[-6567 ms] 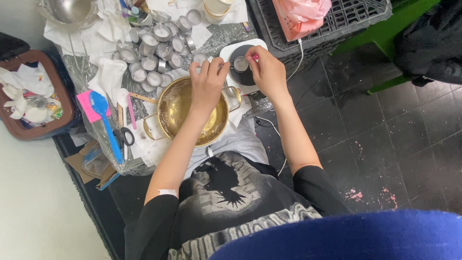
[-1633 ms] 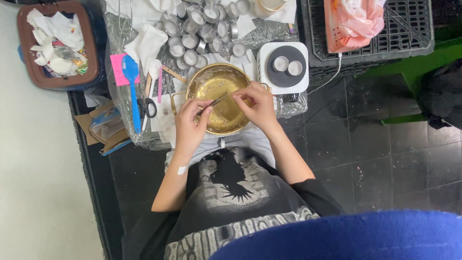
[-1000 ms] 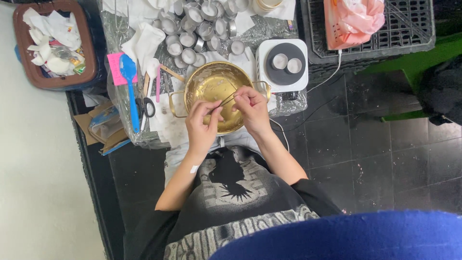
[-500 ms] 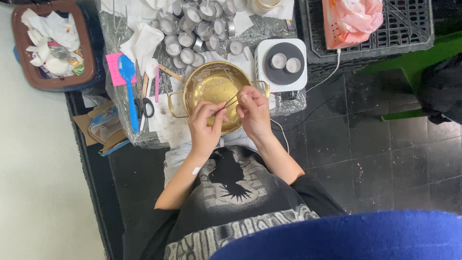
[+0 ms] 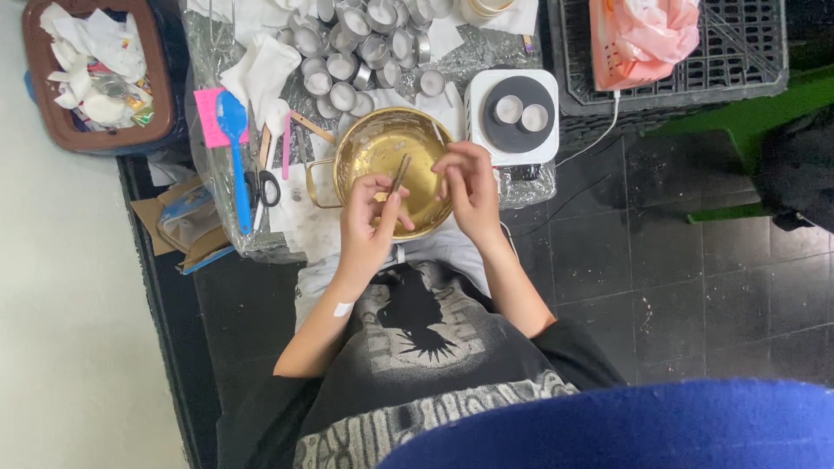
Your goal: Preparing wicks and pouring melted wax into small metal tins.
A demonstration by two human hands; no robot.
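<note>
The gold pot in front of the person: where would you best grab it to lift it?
Probably by its two side loop handles. The gold pot sits upright, with one handle sticking out clear on the scissors side. The opposite handle is hidden behind the right hand, so come in level from both sides.

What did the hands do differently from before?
Earlier both hands worked at the hot plate. Now they are back over the gold pot; the left hand holds tweezers, and the right hand has let go of them. Two cups stay on the plate.
</note>
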